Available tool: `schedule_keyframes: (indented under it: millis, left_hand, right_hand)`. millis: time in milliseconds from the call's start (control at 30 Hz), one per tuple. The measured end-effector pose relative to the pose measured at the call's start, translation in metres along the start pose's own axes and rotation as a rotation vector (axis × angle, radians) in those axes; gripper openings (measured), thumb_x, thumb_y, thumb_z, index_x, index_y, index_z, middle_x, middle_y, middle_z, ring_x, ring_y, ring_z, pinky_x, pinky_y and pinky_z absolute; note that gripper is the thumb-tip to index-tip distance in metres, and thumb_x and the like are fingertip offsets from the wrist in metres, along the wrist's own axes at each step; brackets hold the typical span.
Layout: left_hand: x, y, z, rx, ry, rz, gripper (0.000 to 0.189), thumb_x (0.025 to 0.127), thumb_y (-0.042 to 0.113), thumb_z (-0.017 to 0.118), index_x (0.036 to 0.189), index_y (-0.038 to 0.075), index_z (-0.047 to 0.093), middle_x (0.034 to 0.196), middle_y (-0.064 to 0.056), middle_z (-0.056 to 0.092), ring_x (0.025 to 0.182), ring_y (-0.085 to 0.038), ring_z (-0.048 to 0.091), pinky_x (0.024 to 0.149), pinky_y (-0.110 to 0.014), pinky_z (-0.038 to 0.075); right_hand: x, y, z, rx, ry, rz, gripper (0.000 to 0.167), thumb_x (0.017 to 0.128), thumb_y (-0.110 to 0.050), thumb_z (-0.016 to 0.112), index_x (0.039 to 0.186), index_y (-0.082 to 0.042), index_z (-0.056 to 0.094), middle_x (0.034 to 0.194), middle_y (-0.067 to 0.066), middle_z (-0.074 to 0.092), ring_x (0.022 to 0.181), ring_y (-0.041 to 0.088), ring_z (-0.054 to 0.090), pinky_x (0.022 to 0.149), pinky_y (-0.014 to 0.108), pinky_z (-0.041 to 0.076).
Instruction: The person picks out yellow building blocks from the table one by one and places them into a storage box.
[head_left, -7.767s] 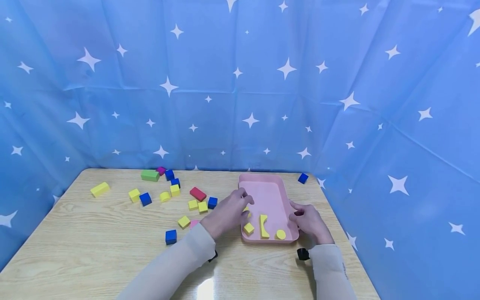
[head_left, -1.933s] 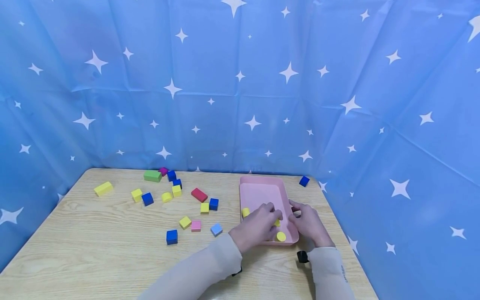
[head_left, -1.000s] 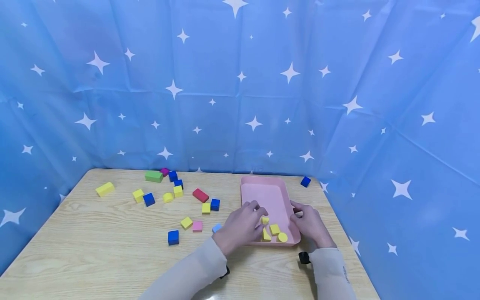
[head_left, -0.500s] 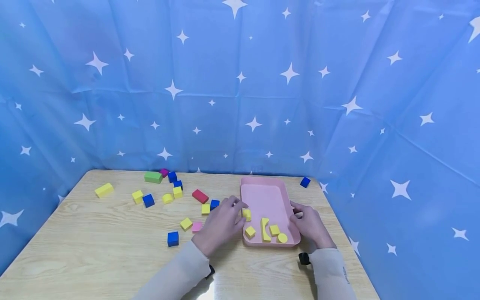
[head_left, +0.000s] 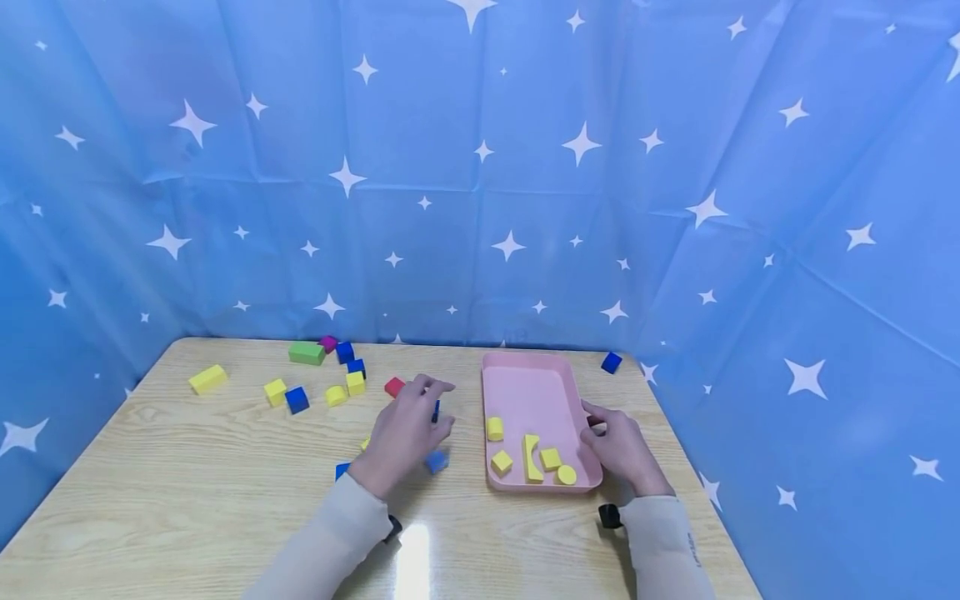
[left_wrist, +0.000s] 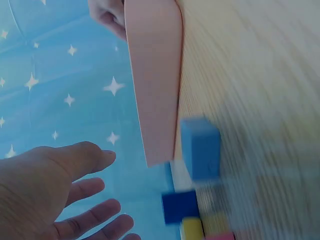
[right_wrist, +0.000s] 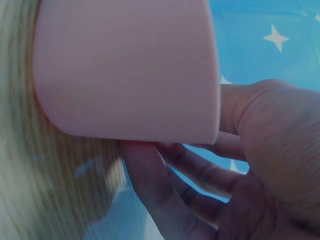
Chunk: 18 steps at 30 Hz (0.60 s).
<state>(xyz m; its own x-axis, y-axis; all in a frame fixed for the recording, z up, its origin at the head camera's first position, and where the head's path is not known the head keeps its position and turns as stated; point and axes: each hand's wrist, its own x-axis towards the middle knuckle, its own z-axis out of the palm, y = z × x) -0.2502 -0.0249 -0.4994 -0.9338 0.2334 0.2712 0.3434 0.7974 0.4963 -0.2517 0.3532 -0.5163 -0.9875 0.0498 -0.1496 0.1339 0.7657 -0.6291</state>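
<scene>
My left hand (head_left: 405, 433) hovers over the loose blocks left of the pink tray (head_left: 528, 392), fingers spread and holding nothing. Beneath and beside it are a light blue block (head_left: 437, 461) and a red block (head_left: 393, 387), partly covered. In the left wrist view, its thumb and fingers stay apart from the blue block (left_wrist: 200, 150). My right hand (head_left: 622, 450) grips the tray's right wall, thumb at the rim. Inside the tray's near half lie a yellow cylinder (head_left: 495, 428), a yellow cube (head_left: 502, 462), a yellow arch (head_left: 532, 460), a square yellow block (head_left: 551, 459) and a round yellow block (head_left: 566, 475).
Farther left are a green block (head_left: 307, 353), a long yellow block (head_left: 207, 379), a blue cube (head_left: 297, 400) and several other small blocks. One blue cube (head_left: 611, 362) sits beyond the tray's right side. A starred blue curtain (head_left: 420, 292) borders the wooden table (head_left: 187, 500).
My left hand has moved left, out of the tray and over the loose blocks. Compared with the oldest frame, the tray holds one more yellow block. My right hand stays at the tray.
</scene>
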Motion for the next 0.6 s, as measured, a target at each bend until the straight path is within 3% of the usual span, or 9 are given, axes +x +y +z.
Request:
schedule_keyframes:
  millis: [167,333,600]
  left_hand:
    - [0.002,-0.018,-0.004,0.025,0.006,-0.039,0.056,0.103,0.026,0.093,0.153,0.013,0.073,0.150,-0.018,0.071,0.130,-0.034,0.074,0.100,-0.052,0.073]
    - [0.003,-0.029,-0.005,0.013,-0.028,-0.074,0.056,0.100,0.025,0.095,0.150,0.010,0.074,0.146,-0.019,0.071,0.121,-0.033,0.071,0.095,-0.049,0.071]
    - [0.004,-0.038,-0.004,0.001,-0.072,-0.107,0.051,0.097,0.022,0.097,0.142,0.006,0.079,0.137,-0.020,0.071,0.117,-0.031,0.070,0.107,-0.051,0.070]
  right_hand:
    - [0.000,-0.001,0.000,-0.006,-0.005,0.010,0.063,0.113,-0.012,0.067,0.174,-0.010,0.053,0.147,0.026,0.073,0.109,0.027,0.076,0.096,0.042,0.073]
    - [0.001,0.001,0.000,-0.002,-0.001,0.011,0.064,0.112,-0.011,0.067,0.174,-0.009,0.053,0.147,0.027,0.073,0.108,0.028,0.076,0.095,0.041,0.073]
    - [0.001,0.001,0.001,0.006,0.002,0.006,0.064,0.111,-0.010,0.068,0.173,-0.008,0.055,0.146,0.027,0.074,0.106,0.027,0.075,0.092,0.039,0.072]
